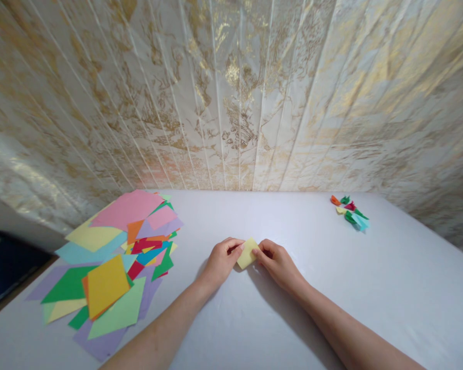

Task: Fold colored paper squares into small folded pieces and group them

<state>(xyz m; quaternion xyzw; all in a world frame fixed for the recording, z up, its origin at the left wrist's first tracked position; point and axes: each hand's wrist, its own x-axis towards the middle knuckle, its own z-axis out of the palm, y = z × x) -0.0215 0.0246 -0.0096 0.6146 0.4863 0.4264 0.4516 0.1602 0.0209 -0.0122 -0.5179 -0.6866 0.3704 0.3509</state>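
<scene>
A small pale yellow piece of paper [247,255] is held between my two hands, just above the white table or touching it; I cannot tell which. My left hand [224,261] pinches its left corner between thumb and fingers. On the opposite side, my right hand [277,260] grips the right corner, with the thumb lying on the paper's face. The paper looks roughly square and is turned with one corner toward me. Whether it is folded in layers is too small to make out.
Coloured paper sheets and scraps [108,288] are spread in a loose pile on the left of the white table [224,329]. Several small folded paper pieces [350,211] lie at the back right. A patterned gold-and-white curtain [239,103] hangs behind the table's far edge.
</scene>
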